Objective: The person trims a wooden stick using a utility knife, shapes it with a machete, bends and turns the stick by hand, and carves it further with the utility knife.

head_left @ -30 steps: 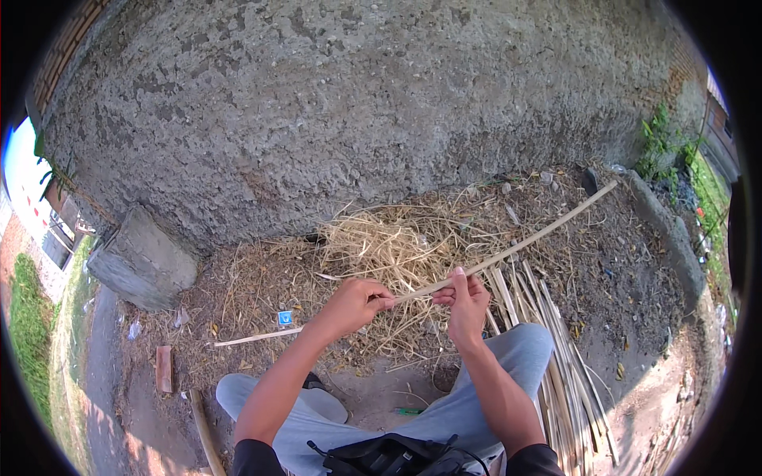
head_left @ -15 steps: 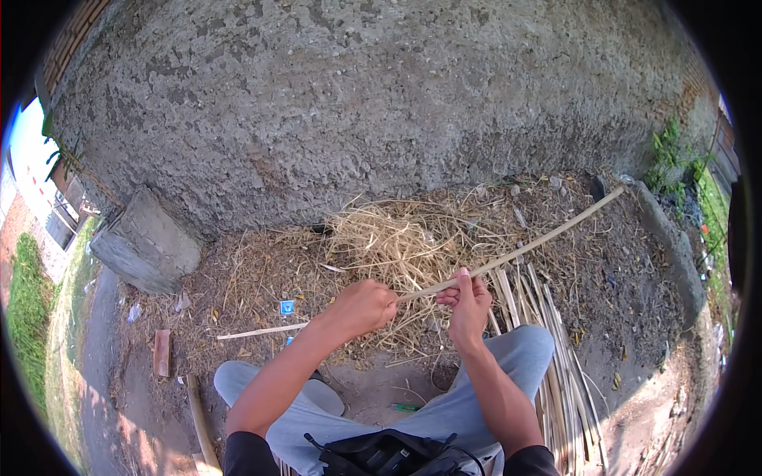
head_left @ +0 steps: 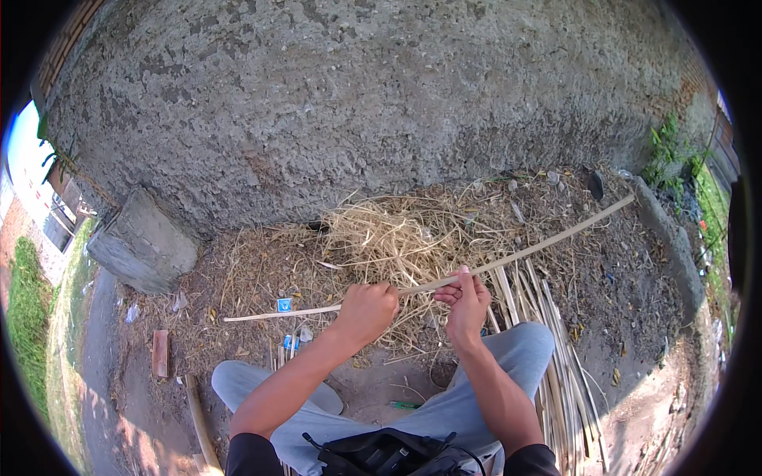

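Note:
A long, thin bamboo strip (head_left: 548, 241) runs crosswise in front of me, rising toward the far right and curving slightly. My left hand (head_left: 368, 311) is closed in a fist around it left of centre, and the strip's thinner end sticks out beyond to the left. Just to the right, my right hand (head_left: 467, 308) pinches the strip between thumb and fingers. Whether the left fist also holds a tool cannot be seen. Behind both hands, a heap of pale curled shavings (head_left: 389, 234) lies on the ground.
A bundle of bamboo strips (head_left: 559, 373) lies by my right knee. Between my legs is a small green object (head_left: 406, 404). A concrete block (head_left: 147, 246) stands at the left, near a brick piece (head_left: 161, 354). A rough wall (head_left: 381, 103) rises behind the shavings.
The bamboo strip has shifted slightly to the right, and its left part has swung up a little. My left fist has turned somewhat; my right hand has barely moved.

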`<state>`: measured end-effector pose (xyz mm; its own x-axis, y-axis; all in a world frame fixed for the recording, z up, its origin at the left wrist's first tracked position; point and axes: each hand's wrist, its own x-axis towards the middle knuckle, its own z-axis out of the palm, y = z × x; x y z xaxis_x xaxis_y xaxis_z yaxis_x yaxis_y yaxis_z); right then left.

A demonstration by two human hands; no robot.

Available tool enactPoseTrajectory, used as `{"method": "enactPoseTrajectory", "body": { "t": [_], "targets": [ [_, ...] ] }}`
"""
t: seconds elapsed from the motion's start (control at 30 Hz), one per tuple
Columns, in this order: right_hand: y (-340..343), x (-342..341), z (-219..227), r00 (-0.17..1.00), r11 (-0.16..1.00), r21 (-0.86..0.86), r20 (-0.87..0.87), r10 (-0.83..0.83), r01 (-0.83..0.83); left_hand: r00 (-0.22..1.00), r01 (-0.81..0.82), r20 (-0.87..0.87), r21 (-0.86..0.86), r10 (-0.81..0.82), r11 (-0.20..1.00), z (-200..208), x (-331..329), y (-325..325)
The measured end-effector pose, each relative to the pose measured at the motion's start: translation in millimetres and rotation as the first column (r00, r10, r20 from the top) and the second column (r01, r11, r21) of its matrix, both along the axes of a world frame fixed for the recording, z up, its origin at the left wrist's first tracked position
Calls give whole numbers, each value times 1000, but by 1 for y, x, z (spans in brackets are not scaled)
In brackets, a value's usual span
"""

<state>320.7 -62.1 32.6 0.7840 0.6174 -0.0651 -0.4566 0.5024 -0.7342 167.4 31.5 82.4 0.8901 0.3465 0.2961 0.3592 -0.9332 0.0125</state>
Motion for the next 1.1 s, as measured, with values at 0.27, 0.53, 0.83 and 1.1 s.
{"method": "enactPoseTrajectory", "body": {
  "t": [0.27, 0.53, 0.83, 1.1],
  "targets": [
    [-1, 4, -3, 1000, 999, -29, 20, -16, 16, 999, 16, 37, 75, -19, 997, -7, 4, -1],
    [0, 5, -1, 1000, 1000, -22, 13, -12, 13, 978, -24, 204, -26, 29, 999, -16, 4, 3],
    [1, 3, 2, 1000, 1000, -24, 27, -16, 17, 994, -30, 109, -8, 30, 1000, -16, 3, 4],
    [2, 5, -3, 991, 997, -26, 120, -65, 69, 959, -117, 181, -443, 217, 889, -8, 7, -14]
  ]
}}
